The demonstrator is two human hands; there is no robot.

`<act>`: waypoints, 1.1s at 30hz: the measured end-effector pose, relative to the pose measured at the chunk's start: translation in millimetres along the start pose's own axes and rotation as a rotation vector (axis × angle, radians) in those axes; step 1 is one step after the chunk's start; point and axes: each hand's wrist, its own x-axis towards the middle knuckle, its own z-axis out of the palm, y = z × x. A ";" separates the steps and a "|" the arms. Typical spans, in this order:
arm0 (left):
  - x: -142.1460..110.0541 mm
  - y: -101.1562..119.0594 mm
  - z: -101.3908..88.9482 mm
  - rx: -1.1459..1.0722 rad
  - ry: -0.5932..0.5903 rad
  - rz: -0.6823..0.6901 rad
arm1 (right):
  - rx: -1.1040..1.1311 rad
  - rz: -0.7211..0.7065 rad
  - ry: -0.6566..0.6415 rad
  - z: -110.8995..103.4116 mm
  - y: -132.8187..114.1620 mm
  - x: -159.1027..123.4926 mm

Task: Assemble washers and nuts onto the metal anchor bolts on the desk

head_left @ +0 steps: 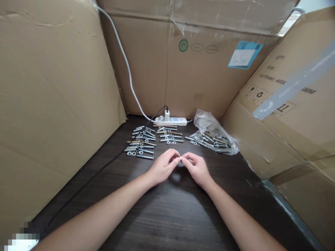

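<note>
My left hand and my right hand meet above the table, thumb and fingers pinched together at the tips. Between the fingertips a small bright metal end shows. A brownish metal shaft, apparently a bolt, is partly visible inside my right hand; the fingers cover most of it. What my left fingers pinch is too small and hidden to name. Beyond the hands lie rows of long bolts with metal sleeves, nuts and washers, in groups at the left and centre.
A clear plastic bag spills more bolts at the right. Behind the rows lies a white power strip with a plug and a black cable running left. Cardboard boxes wall in the dark table on three sides.
</note>
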 end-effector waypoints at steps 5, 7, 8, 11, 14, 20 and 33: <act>-0.3 -0.4 0.7 -0.031 0.008 0.005 | 0.049 0.017 0.022 1.7 0.6 -0.3; -0.4 -1.2 1.2 -0.039 0.012 0.008 | 0.073 0.028 0.030 2.2 0.6 -0.3; -0.5 -1.8 1.5 -0.038 0.015 0.008 | 0.081 0.030 0.031 2.4 0.5 -0.1; -0.9 -3.4 2.5 -0.037 0.013 0.001 | 0.089 0.036 0.032 2.6 0.0 0.4; -1.4 -4.1 3.5 -0.048 0.019 0.005 | 0.074 0.047 0.030 2.4 -0.2 0.6; -2.3 -0.9 2.2 -0.038 0.050 -0.016 | 0.055 0.023 0.016 2.8 -0.8 -0.6; 0.2 1.1 0.0 0.027 0.025 -0.030 | 0.071 -0.004 -0.008 4.9 4.0 -1.2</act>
